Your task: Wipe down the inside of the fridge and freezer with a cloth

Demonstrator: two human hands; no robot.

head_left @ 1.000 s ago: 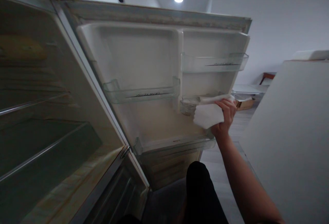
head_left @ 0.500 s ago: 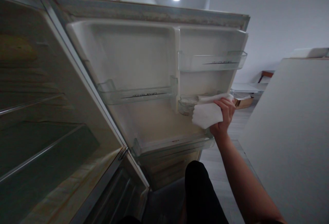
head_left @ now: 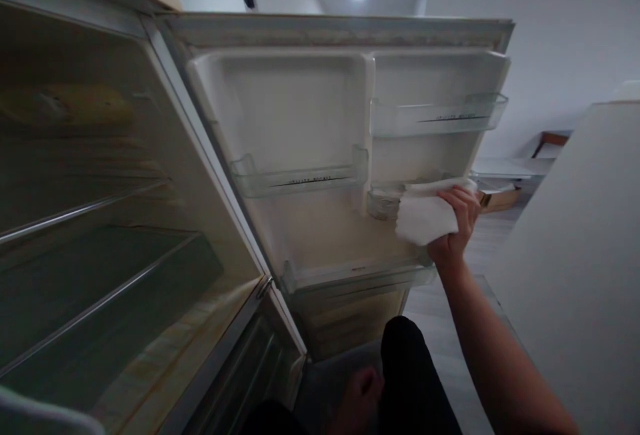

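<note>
Knee (head_left: 407, 355): dark fabric, rounded; hides some floor.
Left hand (head_left: 365, 385): blurred, low beside the knee; cannot tell whether it grips.
Right hand (head_left: 455, 218): fingers closed on the wipe, arm reaching across the pale floor.
Wipe (head_left: 425, 220): white, soft, folded, wavy-edged; at the lower right door bin (head_left: 383, 203), covering much of it.
Fridge door (head_left: 300, 105): swung open; pale moulded liner, 4 clear bins.
Shelf (head_left: 95, 282): flat, dark greenish, bright-edged; inside at left.
White panel (head_left: 575, 275): smooth, at right; cardboard box (head_left: 499, 199) beyond.
</note>
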